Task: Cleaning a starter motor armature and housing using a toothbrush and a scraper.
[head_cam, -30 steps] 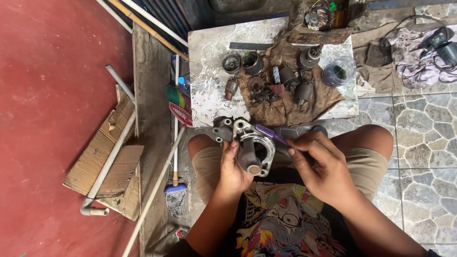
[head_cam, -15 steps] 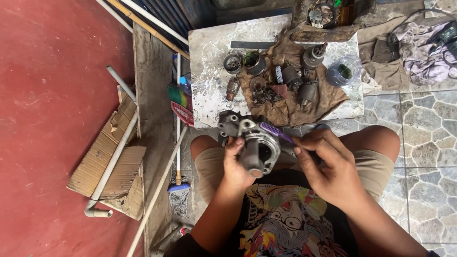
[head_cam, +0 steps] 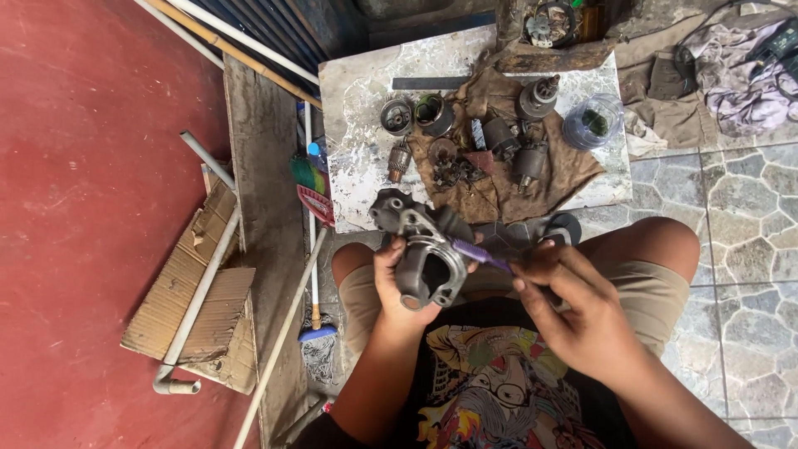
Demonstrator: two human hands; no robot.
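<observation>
While the left hand point(head_cam: 397, 283) wraps its fingers point(head_cam: 387, 254) round a grey metal housing point(head_cam: 424, 249) and grips it from the left side, the right hand point(head_cam: 573, 308) pinches the end of a thin purple brush point(head_cam: 478, 254) between thumb and fingertips, closed on its handle. The brush runs leftward so that its tip meets the open ring of the housing. Both are held above the person's lap, between the bent knees, with the housing tilted and its lugged end pointing away. Just beyond the knees lies a pale slab point(head_cam: 357, 133), stained and worn, with a brown rag point(head_cam: 499, 166) spread over its middle. On rag and slab lie loose motor parts: a copper-wound armature point(head_cam: 400, 160), two round caps point(head_cam: 397, 116) side by side, and several dark cylinders point(head_cam: 532, 158). A clear plastic tub point(head_cam: 592, 122) stands at the far right of the slab. To the left, a plank point(head_cam: 266, 216), a white pipe point(head_cam: 195, 308) and cardboard point(head_cam: 187, 308) rest on red floor point(head_cam: 75, 166).
</observation>
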